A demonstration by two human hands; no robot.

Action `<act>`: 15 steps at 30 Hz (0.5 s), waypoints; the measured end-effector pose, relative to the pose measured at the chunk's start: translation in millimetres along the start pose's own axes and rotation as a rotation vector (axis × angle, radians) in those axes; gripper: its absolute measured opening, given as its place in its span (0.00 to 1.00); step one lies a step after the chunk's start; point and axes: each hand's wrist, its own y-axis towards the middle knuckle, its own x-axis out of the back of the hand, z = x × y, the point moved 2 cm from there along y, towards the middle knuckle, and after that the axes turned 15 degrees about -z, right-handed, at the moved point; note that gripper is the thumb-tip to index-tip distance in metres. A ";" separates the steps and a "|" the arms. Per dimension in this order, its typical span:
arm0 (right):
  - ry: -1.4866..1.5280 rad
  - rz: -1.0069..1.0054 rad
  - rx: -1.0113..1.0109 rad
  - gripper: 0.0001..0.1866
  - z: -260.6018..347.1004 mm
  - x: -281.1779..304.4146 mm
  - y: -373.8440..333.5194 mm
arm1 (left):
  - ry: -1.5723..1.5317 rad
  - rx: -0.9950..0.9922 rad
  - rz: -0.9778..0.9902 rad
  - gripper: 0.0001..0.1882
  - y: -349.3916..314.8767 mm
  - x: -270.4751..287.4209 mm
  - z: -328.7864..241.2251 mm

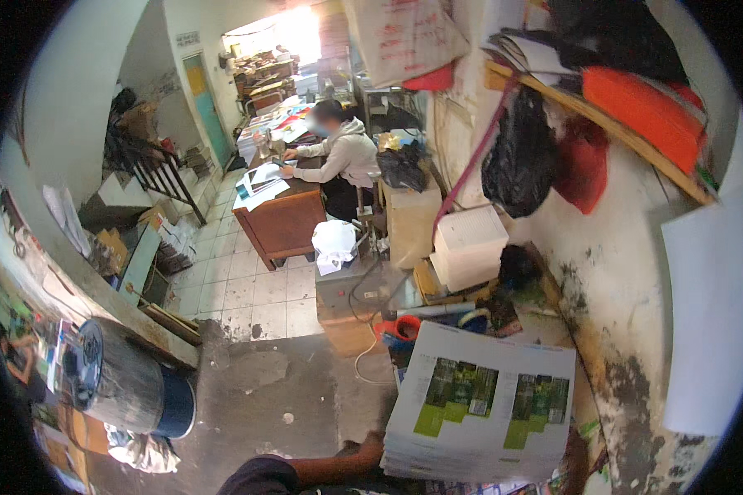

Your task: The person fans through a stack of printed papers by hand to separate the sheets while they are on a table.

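Left: a grey-and-blue drum (128, 379). Lower centre: the left hand (362, 454) meets the left edge of a stack of printed sheets (479, 396); its fingers' opening and grip cannot be told. Right of centre, low: the stack, apparently being steadied, its long axis seemingly left to right, dipping rightward, far edge toward frame top. Beyond: the right hand (582, 462), largely hidden, grip indeterminate. Further movement would call for support at both sides.

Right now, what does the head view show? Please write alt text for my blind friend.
A left hand and right hand hold a stack of printed sheets at its edges. Beyond, a person sits at a desk; a drum is at left.
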 end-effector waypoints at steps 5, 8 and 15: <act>0.052 0.023 0.095 0.31 93.7 -10.2 -33.1 | -0.389 -0.120 -0.283 0.29 -14.9 67.1 -75.6; -0.012 0.170 0.029 0.34 118.1 -54.4 -98.9 | -0.427 -0.102 -0.151 0.34 -88.2 45.4 -154.9; -0.628 0.137 0.178 0.38 118.9 -100.1 -105.6 | -0.240 -0.238 0.169 0.39 -142.4 9.6 -197.7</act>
